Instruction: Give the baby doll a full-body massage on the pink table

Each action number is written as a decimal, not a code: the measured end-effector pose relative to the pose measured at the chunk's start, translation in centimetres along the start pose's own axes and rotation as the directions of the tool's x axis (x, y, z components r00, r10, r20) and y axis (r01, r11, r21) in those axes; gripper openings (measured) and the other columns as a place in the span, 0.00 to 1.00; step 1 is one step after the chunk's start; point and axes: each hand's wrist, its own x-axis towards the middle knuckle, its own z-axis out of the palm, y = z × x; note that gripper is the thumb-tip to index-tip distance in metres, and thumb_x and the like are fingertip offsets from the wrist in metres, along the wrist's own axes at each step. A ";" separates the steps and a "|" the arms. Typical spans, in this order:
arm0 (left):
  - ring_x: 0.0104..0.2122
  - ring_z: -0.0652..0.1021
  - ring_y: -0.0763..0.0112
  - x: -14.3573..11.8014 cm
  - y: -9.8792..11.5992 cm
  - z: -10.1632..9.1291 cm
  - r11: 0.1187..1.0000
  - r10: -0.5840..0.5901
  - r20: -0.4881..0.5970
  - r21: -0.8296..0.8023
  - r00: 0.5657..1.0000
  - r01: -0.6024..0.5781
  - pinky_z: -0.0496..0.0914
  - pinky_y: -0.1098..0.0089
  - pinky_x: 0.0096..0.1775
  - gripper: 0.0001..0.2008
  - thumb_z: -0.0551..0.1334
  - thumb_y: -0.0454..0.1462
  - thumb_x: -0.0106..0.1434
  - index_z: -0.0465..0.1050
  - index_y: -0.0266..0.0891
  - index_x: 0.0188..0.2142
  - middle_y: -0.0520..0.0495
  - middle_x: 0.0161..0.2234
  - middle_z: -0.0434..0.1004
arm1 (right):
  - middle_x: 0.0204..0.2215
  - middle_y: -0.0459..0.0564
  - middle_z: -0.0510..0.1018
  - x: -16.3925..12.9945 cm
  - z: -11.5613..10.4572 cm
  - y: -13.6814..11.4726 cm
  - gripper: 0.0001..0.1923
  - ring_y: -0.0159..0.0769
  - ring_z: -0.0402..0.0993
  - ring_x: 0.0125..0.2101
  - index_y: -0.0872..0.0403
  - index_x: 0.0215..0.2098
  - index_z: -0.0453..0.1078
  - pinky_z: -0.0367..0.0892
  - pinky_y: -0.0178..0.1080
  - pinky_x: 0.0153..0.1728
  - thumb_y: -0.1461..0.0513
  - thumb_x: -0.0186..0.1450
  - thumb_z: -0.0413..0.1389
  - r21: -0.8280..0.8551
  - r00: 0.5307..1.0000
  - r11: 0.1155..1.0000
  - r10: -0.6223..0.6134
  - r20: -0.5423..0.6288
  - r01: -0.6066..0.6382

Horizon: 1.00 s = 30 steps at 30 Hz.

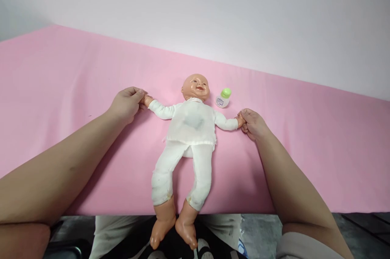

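A baby doll (191, 125) in white cloth clothing lies on its back on the pink-covered table, head away from me. Its arms are stretched out to both sides, and its bare feet reach past the table's near edge. My left hand (127, 103) is closed around the doll's hand on the left side. On the right, my right hand (253, 124) pinches the doll's other hand between thumb and fingers. Beside the doll's head stands a small clear bottle (223, 98) with a light green cap, touched by neither hand.
A pink cloth (91, 72) covers the table and shows some soft creases. Behind the table rises a pale wall (213, 11). My lap and a grey floor (262, 234) show below the near edge.
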 end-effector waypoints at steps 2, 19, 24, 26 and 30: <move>0.21 0.71 0.71 0.0 0.0 0.0 1.000 -0.011 0.006 -0.012 1.000 0.011 0.64 0.67 0.25 0.04 0.61 0.32 0.70 0.75 0.37 0.39 0.47 0.28 0.78 | 0.25 0.45 0.80 0.0 0.0 -0.1 0.24 0.24 0.57 0.13 0.51 0.34 0.71 0.51 0.31 0.11 0.43 0.61 0.71 0.009 1.000 1.000 0.009 -0.013 -0.009; 0.22 0.72 0.71 0.2 -0.4 -0.8 0.993 0.042 0.126 -0.113 0.991 -0.027 0.64 0.67 0.27 0.12 0.73 0.37 0.52 0.76 0.39 0.36 0.47 0.30 0.77 | 0.29 0.45 0.83 -0.5 -0.7 -0.5 0.24 0.24 0.64 0.15 0.52 0.34 0.72 0.59 0.31 0.14 0.56 0.49 0.80 0.065 0.993 0.997 0.025 0.114 -0.033; 0.20 0.69 0.70 -0.2 0.0 -0.5 0.999 0.021 0.078 -0.047 0.997 -0.018 0.61 0.67 0.25 0.13 0.73 0.42 0.58 0.70 0.43 0.29 0.49 0.23 0.72 | 0.20 0.41 0.75 -0.3 -0.1 -0.2 0.25 0.24 0.57 0.12 0.50 0.32 0.69 0.49 0.31 0.11 0.48 0.54 0.78 0.027 0.998 0.999 0.018 0.067 -0.020; 0.19 0.67 0.70 -0.3 0.0 -0.5 0.999 0.010 0.074 -0.035 0.997 -0.008 0.59 0.67 0.24 0.16 0.73 0.45 0.60 0.67 0.44 0.28 0.50 0.20 0.69 | 0.22 0.43 0.77 -0.3 0.0 -0.2 0.26 0.23 0.55 0.12 0.50 0.31 0.69 0.49 0.32 0.11 0.44 0.56 0.76 0.014 0.998 1.000 0.007 0.060 -0.008; 0.19 0.67 0.70 -0.1 0.0 -0.3 0.999 -0.003 0.060 -0.050 0.998 0.006 0.60 0.69 0.23 0.13 0.71 0.44 0.61 0.69 0.44 0.30 0.50 0.21 0.70 | 0.22 0.44 0.77 0.0 0.1 -0.1 0.27 0.24 0.54 0.12 0.50 0.31 0.69 0.49 0.32 0.11 0.39 0.60 0.71 0.011 1.000 1.000 -0.010 0.028 0.010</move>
